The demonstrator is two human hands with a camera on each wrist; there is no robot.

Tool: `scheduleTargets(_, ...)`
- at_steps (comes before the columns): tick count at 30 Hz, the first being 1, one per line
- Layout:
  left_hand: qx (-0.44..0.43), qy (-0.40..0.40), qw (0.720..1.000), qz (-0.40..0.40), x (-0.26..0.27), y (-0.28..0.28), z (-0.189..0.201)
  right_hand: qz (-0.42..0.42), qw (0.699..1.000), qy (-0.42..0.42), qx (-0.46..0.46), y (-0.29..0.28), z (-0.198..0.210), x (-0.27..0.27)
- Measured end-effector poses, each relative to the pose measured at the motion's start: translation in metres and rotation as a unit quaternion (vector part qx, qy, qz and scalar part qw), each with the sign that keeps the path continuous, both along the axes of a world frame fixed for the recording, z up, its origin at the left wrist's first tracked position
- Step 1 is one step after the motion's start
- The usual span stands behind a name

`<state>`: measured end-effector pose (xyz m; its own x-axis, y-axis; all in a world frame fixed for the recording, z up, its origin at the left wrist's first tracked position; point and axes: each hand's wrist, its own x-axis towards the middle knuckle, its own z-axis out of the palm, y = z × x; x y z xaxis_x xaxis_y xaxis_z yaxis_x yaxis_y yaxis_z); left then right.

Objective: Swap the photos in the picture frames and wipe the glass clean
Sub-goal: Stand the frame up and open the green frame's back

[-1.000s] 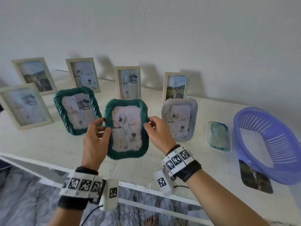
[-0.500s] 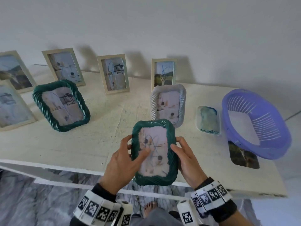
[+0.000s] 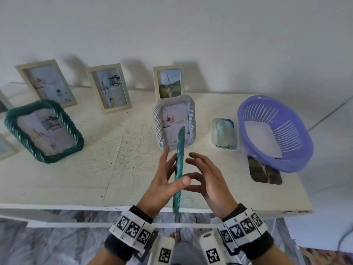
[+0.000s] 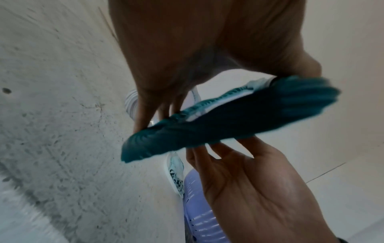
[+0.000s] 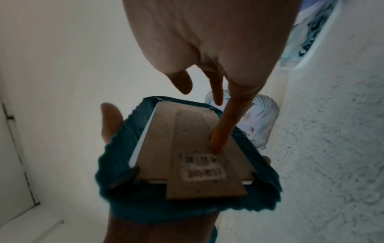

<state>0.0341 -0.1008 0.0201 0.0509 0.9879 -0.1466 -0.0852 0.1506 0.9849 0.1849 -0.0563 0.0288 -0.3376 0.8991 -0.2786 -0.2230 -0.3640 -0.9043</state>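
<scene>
I hold a green rope-edged picture frame [image 3: 179, 165] on edge above the table's front edge [image 3: 95, 203]. My left hand [image 3: 168, 175] grips it, with the thumb over its near rim and the fingers on the glass side. My right hand [image 3: 204, 176] is spread beside its back. In the right wrist view the frame's brown cardboard backing [image 5: 193, 148] with a barcode sticker faces the camera, and my right index fingertip [image 5: 217, 141] touches it. The left wrist view shows the frame [image 4: 228, 125] blurred between both hands. Its photo side is hidden.
A white rope-edged frame [image 3: 174, 121] stands just behind my hands. A second green frame [image 3: 44, 131] and several wooden frames [image 3: 108, 87] stand to the left and along the wall. To the right are a cloth in a tray [image 3: 224, 133], a purple basket [image 3: 275, 131] and a loose photo [image 3: 264, 173].
The green frame has turned from facing me to standing on edge. My right hand let go of its rim and now touches the backing. The view has shifted left.
</scene>
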Motion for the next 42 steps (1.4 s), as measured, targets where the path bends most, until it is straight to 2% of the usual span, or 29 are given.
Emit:
scheduleTargets(3,0.003,-0.041,0.998,-0.048,0.003,-0.001,-0.008,-0.022,0.999,0.007,-0.04,0.005,0.001,0.009)
scheduleTargets(6,0.034,-0.054,0.997,-0.053,0.005,-0.002,-0.008,-0.034,0.998,-0.005,-0.05,0.01,0.001,0.017)
scheduleTargets(9,0.058,-0.045,0.997,-0.002,0.0,-0.001,-0.01,-0.068,0.994,-0.083,-0.024,0.019,-0.008,0.03)
scheduleTargets(13,0.054,-0.044,0.989,0.132,-0.009,0.003,-0.024,-0.088,0.976,-0.193,0.045,0.027,-0.024,0.052)
scheduleTargets(17,-0.001,0.047,0.987,0.156,-0.011,0.007,-0.043,-0.051,0.961,-0.263,0.075,0.026,-0.04,0.066)
scheduleTargets(19,-0.039,0.122,0.981,0.147,-0.009,0.009,-0.053,-0.032,0.94,-0.32,0.111,0.026,-0.05,0.073)
scheduleTargets(22,-0.059,0.231,0.963,0.128,-0.002,0.01,-0.059,-0.001,0.906,-0.388,0.17,0.026,-0.061,0.082)
scheduleTargets(26,-0.068,0.322,0.938,0.109,0.007,0.012,-0.063,0.029,0.874,-0.429,0.226,0.026,-0.063,0.087)
scheduleTargets(30,-0.07,0.412,0.905,0.083,0.015,0.017,-0.064,0.054,0.859,-0.454,0.23,0.031,-0.065,0.091)
scheduleTargets(32,-0.083,0.459,0.882,0.066,0.02,0.02,-0.062,0.07,0.836,-0.483,0.253,0.035,-0.066,0.091)
scheduleTargets(35,-0.107,0.499,0.858,0.053,0.028,0.024,-0.065,0.117,0.779,-0.535,0.306,0.04,-0.063,0.089)
scheduleTargets(39,-0.112,0.521,0.844,0.053,0.035,0.025,-0.068,0.195,0.702,-0.599,0.333,0.045,-0.059,0.084)
scheduleTargets(42,-0.109,0.533,0.837,0.055,0.037,0.025,-0.067,0.223,0.657,-0.633,0.343,0.047,-0.057,0.083)
